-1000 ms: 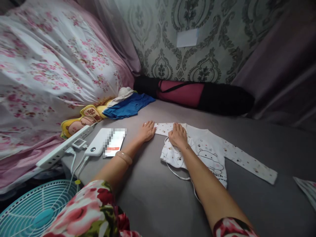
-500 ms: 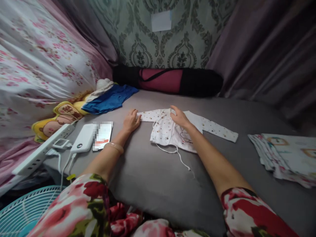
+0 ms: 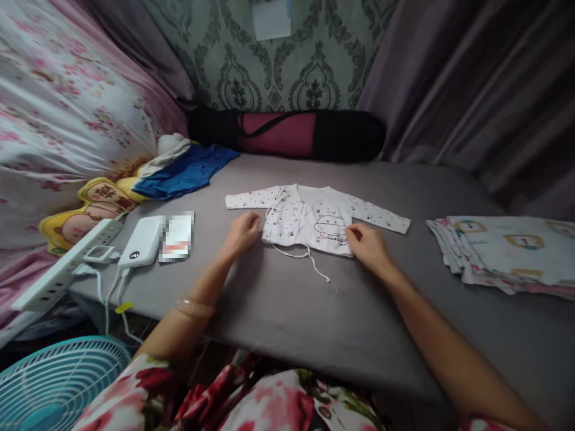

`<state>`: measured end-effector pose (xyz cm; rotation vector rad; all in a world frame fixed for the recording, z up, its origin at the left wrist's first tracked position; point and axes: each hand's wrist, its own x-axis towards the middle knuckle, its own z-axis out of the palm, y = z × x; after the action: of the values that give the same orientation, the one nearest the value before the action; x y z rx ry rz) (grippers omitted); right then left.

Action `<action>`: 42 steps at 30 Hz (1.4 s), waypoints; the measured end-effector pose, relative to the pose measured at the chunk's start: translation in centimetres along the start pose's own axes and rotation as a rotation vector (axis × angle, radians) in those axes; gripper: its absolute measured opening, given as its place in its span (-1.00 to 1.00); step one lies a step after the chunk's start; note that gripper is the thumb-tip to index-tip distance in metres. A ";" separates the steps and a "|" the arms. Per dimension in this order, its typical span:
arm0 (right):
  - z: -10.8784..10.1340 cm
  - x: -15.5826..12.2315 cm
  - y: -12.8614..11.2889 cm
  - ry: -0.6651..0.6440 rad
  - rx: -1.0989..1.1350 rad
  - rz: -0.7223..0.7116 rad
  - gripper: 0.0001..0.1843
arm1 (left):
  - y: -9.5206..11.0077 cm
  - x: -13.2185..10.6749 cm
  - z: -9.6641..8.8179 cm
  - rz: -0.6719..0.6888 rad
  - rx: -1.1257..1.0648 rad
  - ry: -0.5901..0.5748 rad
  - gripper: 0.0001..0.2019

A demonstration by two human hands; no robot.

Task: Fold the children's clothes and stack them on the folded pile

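Observation:
A small white baby shirt point(image 3: 291, 218) lies spread flat on the grey bed sheet, both sleeves stretched out sideways. It has a scattered print, a line-drawn animal on the right front and white tie strings trailing below the hem. At the shirt's left side edge, my left hand point(image 3: 245, 234) is closed, its fingertips pinching the cloth. On the opposite side, my right hand point(image 3: 371, 246) pinches the edge beside the animal drawing.
Folded printed cloths point(image 3: 507, 248) are stacked at the right. On the left are a power strip point(image 3: 67, 263), a white power bank point(image 3: 141, 242), a blurred phone-like item point(image 3: 177, 236) and blue clothing point(image 3: 188, 170). A black-and-pink roll bag point(image 3: 287, 134) lies behind; a turquoise fan point(image 3: 63, 383) stands below.
My left hand has left the sleeve end and come down to the shirt's side. My right hand has moved from the collar to the right side edge. The view has shifted slightly.

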<state>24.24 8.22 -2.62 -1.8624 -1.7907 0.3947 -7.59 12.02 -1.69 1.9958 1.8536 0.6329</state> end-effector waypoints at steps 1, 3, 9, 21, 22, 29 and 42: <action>-0.5 -0.2 1.1 0.000 -0.006 0.061 -0.77 | -0.8 -0.4 -0.4 -0.079 -0.004 -0.042 -0.77; -1.2 -0.8 3.0 -0.075 -0.010 0.138 -0.76 | -2.2 -1.2 -1.0 -0.142 -0.077 -0.181 -0.77; -0.9 -3.6 2.1 -0.149 -0.152 0.056 -0.56 | -1.9 -2.4 -0.1 -0.116 -0.198 -0.242 -0.68; -0.6 -4.6 -2.7 -0.159 -0.433 0.127 -0.60 | 0.7 -1.8 2.7 -0.168 -0.279 -0.009 -0.83; -0.7 -4.5 -2.7 -0.175 -0.429 0.107 -0.60 | 0.7 -1.7 2.6 -0.127 -0.245 0.005 -0.84; -1.4 -4.1 -1.8 -0.244 -0.451 0.016 -0.63 | -1.4 -1.4 0.5 0.247 0.120 -0.117 -0.80; -1.5 -6.6 -5.5 -0.437 -0.411 -0.138 -0.74 | 0.8 -2.7 -0.5 0.466 0.027 0.006 -0.81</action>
<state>19.93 1.37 0.63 -2.0155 -2.4307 0.4318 -7.37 9.21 -1.07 2.4664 1.4058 0.7365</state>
